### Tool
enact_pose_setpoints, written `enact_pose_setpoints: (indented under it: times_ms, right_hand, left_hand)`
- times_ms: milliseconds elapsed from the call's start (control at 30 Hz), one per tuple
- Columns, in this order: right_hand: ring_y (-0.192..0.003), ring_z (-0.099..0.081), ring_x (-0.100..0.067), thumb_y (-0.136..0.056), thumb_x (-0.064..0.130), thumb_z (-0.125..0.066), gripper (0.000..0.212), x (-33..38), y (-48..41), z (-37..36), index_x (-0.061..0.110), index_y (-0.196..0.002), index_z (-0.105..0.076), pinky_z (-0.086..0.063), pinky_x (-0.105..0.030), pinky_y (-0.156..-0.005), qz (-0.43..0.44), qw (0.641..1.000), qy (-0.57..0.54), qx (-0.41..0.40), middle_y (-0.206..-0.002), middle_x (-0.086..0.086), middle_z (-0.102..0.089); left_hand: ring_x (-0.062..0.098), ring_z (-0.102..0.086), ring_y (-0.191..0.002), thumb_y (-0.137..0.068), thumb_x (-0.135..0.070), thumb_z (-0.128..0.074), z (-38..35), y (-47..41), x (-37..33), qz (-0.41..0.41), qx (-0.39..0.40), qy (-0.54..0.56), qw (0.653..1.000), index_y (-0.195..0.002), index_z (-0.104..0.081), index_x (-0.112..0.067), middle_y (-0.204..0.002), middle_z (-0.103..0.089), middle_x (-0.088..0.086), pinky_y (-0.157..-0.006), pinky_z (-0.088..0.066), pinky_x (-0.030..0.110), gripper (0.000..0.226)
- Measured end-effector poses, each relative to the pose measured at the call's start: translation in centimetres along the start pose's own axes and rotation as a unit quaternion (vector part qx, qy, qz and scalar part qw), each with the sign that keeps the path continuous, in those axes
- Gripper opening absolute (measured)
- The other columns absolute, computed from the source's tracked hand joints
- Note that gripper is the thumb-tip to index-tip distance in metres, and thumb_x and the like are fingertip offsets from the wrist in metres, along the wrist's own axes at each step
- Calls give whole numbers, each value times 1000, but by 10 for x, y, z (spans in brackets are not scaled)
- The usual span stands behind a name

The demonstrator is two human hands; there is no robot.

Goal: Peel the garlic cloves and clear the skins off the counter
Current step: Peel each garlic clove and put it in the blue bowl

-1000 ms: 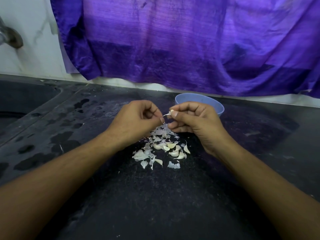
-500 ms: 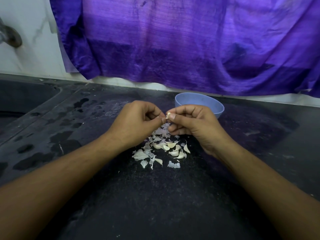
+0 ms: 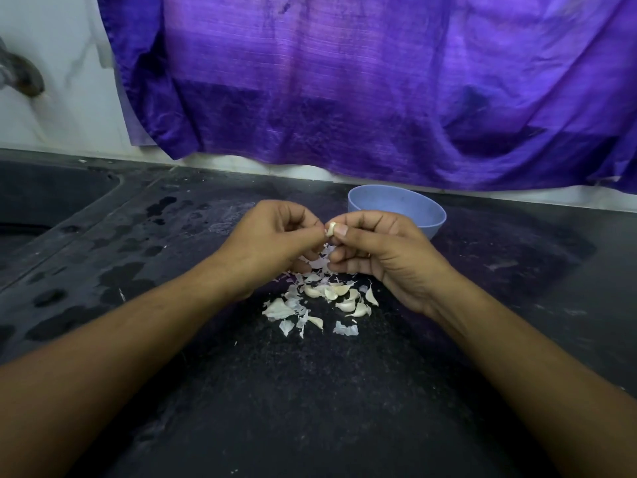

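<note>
a dark speckled stone counter [image 3: 310, 408] bears a round pale blue plastic bowl [image 3: 427, 215]. the left hand [image 3: 275, 239] and right hand [image 3: 386, 246] both pinch one small white garlic clove [image 3: 330, 229] above a scattered pile of papery white skins and cloves [image 3: 320, 301].

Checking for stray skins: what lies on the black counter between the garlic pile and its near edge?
Head view: bare black counter below the pile of garlic cloves and skins, only tiny specks.
</note>
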State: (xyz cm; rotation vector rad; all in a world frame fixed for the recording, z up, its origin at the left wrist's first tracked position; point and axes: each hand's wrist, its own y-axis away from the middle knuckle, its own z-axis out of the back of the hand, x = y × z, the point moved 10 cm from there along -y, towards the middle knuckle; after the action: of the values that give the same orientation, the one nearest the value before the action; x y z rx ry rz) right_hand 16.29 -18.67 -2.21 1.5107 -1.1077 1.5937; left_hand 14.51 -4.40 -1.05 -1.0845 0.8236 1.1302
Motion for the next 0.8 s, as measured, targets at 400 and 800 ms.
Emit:
enact_pose_setpoints:
  times_ms: [400,800]
  right_hand:
    - [-72,-74,-20,-91,9,-68,8,-20,4,-7,1,-94,-69,-65,-40,-78,-117,992,-22,43,-81,-9,-70]
    - [-79,-77,-22,-93,4,-68,9,-2,1,7,2,-102,-70,-65,-33,-72,-42,999,-20,-16,-98,-18,-76]
  left_hand:
    - [-1,-64,-64,-73,-39,-61,14,12,-50,-183,-86,-322,925,-76,-72,-27,-67,-68,-14,-65,-56,30,17]
    - [-1,-58,-64,-98,-26,-63,11,3,-34,-183,-57,-281,940,-89,-70,-25,-70,-65,-15,-63,-43,27,12]
